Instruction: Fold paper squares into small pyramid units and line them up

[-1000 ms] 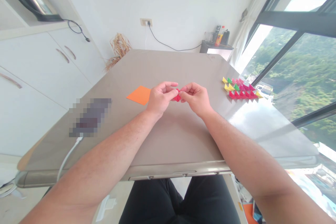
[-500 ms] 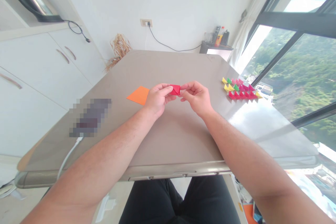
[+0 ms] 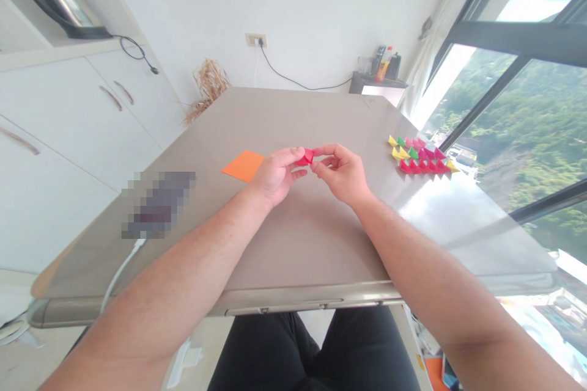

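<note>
Above the middle of the table, my left hand (image 3: pixel 276 175) pinches a small piece of folded red paper (image 3: pixel 306 158), thumb on top and fingers beneath. My right hand (image 3: pixel 342 171) has its thumb and forefinger closed at the paper's right edge. Part of the paper is hidden by the left thumb and the fingertips. An orange paper sheet (image 3: pixel 243 165) lies flat on the table, partly behind my left hand.
Rows of small folded paper pieces (image 3: pixel 422 166) in red, pink, yellow and green stand at the table's right. A blurred dark device (image 3: pixel 158 206) with a white cable (image 3: pixel 120 269) lies at the left. The grey-brown table (image 3: pixel 293 238) reaches towards the wall.
My right thumb and forefinger have moved slightly left onto the red paper's edge. The paper looks narrower and more tilted, with more of it covered by my left thumb.
</note>
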A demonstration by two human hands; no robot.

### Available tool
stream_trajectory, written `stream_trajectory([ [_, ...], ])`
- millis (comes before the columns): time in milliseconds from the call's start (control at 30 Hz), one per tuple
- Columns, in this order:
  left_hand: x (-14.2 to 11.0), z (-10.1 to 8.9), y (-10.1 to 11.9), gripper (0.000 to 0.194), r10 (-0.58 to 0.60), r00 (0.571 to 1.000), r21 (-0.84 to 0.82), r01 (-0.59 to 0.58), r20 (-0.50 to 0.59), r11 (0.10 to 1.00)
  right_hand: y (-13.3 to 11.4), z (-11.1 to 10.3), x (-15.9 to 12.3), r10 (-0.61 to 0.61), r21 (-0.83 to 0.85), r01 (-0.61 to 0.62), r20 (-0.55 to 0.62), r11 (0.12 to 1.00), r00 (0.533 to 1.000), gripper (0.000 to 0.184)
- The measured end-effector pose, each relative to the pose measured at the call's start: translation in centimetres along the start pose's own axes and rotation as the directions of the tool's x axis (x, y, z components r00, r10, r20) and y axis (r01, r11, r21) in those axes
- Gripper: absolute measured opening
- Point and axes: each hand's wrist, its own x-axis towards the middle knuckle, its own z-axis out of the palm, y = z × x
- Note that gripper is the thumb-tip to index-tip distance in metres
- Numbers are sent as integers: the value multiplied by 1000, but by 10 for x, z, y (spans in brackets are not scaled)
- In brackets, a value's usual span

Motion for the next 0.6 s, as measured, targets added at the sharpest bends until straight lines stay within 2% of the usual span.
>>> stream_trajectory([
  [100, -3, 0, 3, 16, 29, 995, 12, -30, 96, 999, 1, 1, 1, -15, 21, 15, -19, 1000, 1000, 23],
  [167, -3, 1, 3, 19, 25, 993, 26, -29, 112, 999, 1, 1, 2, -19, 26, 20, -36, 999, 999, 22],
  [333, 0, 2, -1, 28, 92, 996, 5, -92, -5, 996, 0, 1, 1, -27, -35, 24, -75, 999, 997, 20],
  [467, 3, -1, -1, 31, 53, 991, -53, -60, -120, 997, 1, 1, 1, -77, 0, 77, -67, 997, 995, 18],
  [600, 4, -3, 0, 33, -55, 996, -52, 51, -70, 997, 3, -1, 3, -76, 40, 77, -25, 996, 997, 17],
])
